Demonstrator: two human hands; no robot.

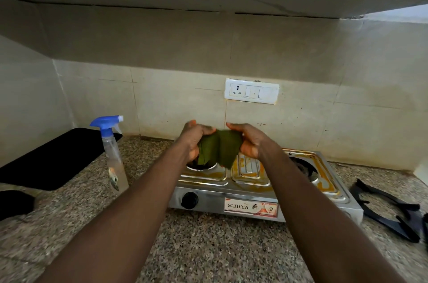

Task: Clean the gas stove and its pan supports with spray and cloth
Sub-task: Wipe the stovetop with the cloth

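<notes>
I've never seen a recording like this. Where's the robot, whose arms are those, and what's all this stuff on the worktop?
There is no robot here. A person wears one camera on the head, looking forward and down, so the two arms are the person's own. The left hand and right hand both grip a green cloth, fingers curled round it, above the gas stove. The stove's steel top shows orange stains. The black pan supports lie on the speckled counter to its right. A spray bottle with a blue trigger stands upright left of the stove. A switch plate sits on the tiled wall behind.
</notes>
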